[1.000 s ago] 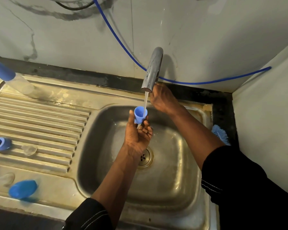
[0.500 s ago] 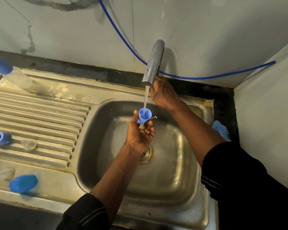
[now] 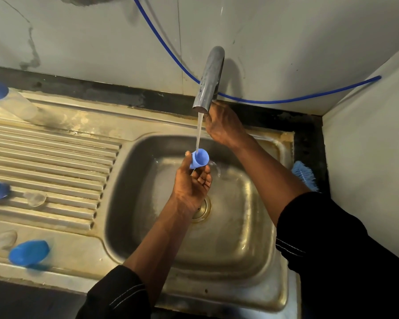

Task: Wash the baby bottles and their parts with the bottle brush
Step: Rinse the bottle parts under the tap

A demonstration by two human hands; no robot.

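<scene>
The left hand (image 3: 191, 187) is pinching a small blue cap (image 3: 199, 158) over the sink (image 3: 240, 284), its open mouth tilted up into the tap's (image 3: 209, 79) stream. The right hand (image 3: 224, 127) is reaching behind the tap, its fingers hidden and its grip unclear. The bottle brush (image 3: 305, 174) is lying at the sink's right rim, nearer the right arm.

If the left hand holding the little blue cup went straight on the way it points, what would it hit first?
Most likely the right hand, just behind the spout. The left hand and its blue cup aim that way; depth is unclear, so the spout may come first.
</scene>
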